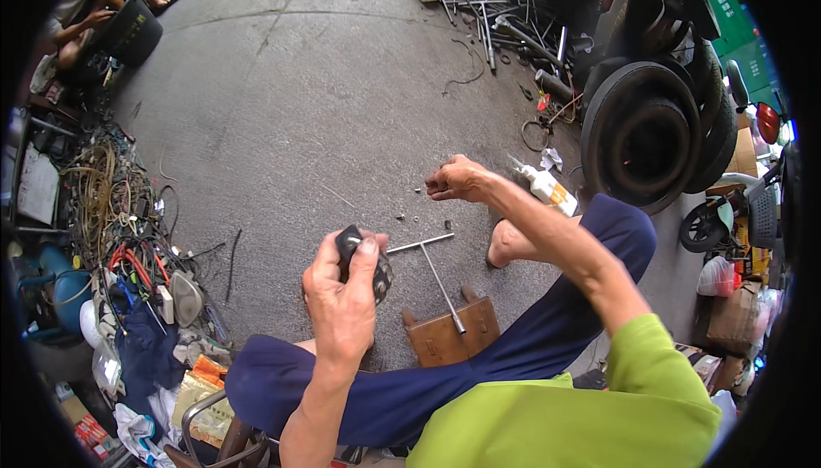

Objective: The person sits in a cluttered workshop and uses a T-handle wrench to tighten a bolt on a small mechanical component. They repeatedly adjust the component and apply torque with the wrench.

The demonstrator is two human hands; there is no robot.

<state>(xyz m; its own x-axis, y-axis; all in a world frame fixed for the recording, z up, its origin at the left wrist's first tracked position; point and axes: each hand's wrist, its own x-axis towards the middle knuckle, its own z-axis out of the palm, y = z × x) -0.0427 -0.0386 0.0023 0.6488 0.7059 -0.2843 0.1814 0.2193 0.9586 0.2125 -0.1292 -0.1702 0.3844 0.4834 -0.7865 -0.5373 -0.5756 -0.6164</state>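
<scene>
My left hand [342, 284] is wrapped round a black moulded part [349, 244], its thumb pressed on the face; much of the part is hidden by the fingers. Out over the floor, my right hand [459, 180] has its fingers curled together, and whatever they pinch, if anything, cannot be made out. Below that hand lie several tiny metal pieces, among them a dark one [447, 224]. A T-handle wrench [438, 276] rests between my legs, its shaft end on a small brown wooden stool [445, 335]. To the right of my right hand lies a white squeeze bottle [547, 188] with an orange label.
Tyres [641, 139] are stacked at the right. Metal rods and tools [505, 28] pile up at the far right. Along the left runs a heap of cables [103, 177] and scrap. At the far left another person sits by a black bucket [132, 28].
</scene>
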